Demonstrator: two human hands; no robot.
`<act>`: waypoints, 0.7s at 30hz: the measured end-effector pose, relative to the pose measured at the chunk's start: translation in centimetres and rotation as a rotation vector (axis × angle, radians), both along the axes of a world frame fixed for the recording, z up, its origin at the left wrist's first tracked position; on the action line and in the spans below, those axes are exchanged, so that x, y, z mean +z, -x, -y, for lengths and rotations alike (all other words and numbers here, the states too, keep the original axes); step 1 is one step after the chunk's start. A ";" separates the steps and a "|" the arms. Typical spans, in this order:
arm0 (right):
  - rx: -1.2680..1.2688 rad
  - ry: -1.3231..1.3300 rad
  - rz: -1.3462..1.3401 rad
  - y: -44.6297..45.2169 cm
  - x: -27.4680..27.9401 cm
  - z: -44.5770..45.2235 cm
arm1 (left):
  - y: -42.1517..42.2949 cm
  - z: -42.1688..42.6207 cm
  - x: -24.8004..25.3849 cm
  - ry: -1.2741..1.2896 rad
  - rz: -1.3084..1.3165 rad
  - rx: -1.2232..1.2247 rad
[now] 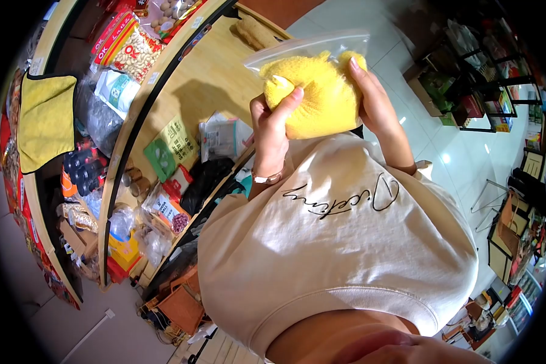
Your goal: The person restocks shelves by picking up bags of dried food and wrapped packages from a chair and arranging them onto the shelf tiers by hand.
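A clear zip bag [321,112] filled with yellow, fuzzy-looking material is held up in front of my chest. Its transparent top strip points away from me, and I cannot tell for certain what the material is. My left hand [272,130] grips the bag's left side, thumb pressed on the front and a bracelet at the wrist. On the opposite side, my right hand [373,100] is closed around the edge, its thumb near the upper right corner. The fingers behind the bag are hidden.
Left of me stands a wooden shelf [209,67] with several packets, including a green pouch [170,148] and a bag of nuts [130,51]. A yellow cloth with black trim [47,121] hangs at its edge. Black racks [479,79] stand across the tiled floor [431,151].
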State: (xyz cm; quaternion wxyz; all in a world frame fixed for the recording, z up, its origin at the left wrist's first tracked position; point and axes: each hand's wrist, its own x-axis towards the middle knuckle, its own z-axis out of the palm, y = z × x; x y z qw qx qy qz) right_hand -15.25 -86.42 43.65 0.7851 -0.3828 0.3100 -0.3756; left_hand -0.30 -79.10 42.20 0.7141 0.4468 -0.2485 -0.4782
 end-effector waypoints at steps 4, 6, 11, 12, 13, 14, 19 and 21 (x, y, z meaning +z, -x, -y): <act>0.094 -0.030 0.056 0.6 -1.9 1.4 | -0.3 0.9 0.0 -0.074 -0.140 -0.047; 0.028 -0.053 -0.012 0.0 -1.9 1.2 | -0.3 1.2 -0.1 -0.103 -0.171 -0.105; 0.205 -0.415 0.585 -0.5 -4.6 5.1 | -0.1 1.9 -2.5 -0.179 -0.363 -0.310; 0.203 -0.372 0.647 -1.6 -5.2 5.6 | 0.3 2.0 -2.8 -0.187 -0.400 -0.343; 0.201 -0.327 0.709 -2.9 -5.7 6.2 | 0.6 2.2 -3.2 -0.221 -0.436 -0.372; 0.075 -0.388 0.684 -4.4 -5.9 6.9 | 1.0 2.3 -3.5 -0.256 -0.472 -0.400; 0.407 -0.124 1.077 -5.6 -7.5 9.3 | 2.1 2.2 -2.8 -0.305 -0.526 -0.501; 0.467 -0.018 1.095 -5.6 -6.7 9.8 | 2.3 2.1 -2.4 -0.312 -0.541 -0.476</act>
